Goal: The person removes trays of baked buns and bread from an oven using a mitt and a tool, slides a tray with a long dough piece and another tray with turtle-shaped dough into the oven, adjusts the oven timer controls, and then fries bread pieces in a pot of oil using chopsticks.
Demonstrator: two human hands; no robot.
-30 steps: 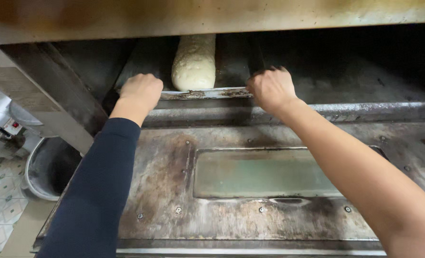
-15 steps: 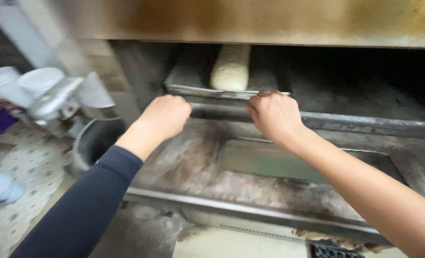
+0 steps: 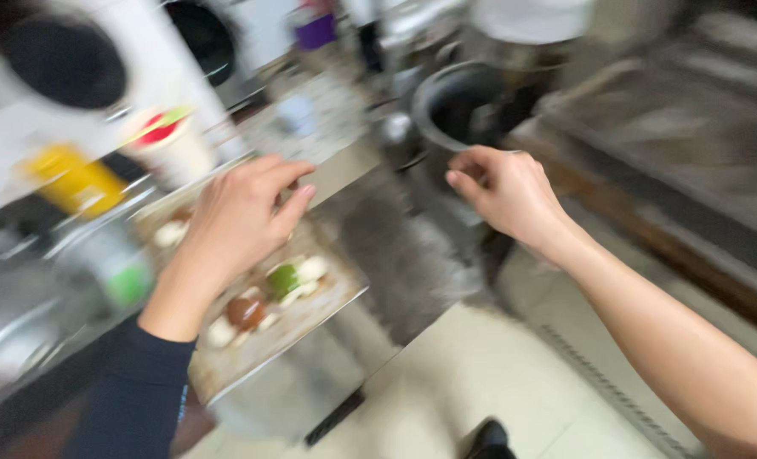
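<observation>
Left hand (image 3: pixel 241 212): fingers loosely curled, empty, above a baking tray (image 3: pixel 310 319)
Tray: small round pastries (image 3: pixel 247 310), blurred
Right hand (image 3: pixel 502 191): half-curled, empty, near a dark bucket (image 3: pixel 459 106)

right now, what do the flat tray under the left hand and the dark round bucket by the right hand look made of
The tray looks like thin sheet metal: grey, dull, stained, with a bright straight edge. The bucket has a pale grey rim around a dark inside, perhaps metal or plastic; motion blur leaves that open. Left hand hovers over the tray; right hand is near the bucket.
</observation>
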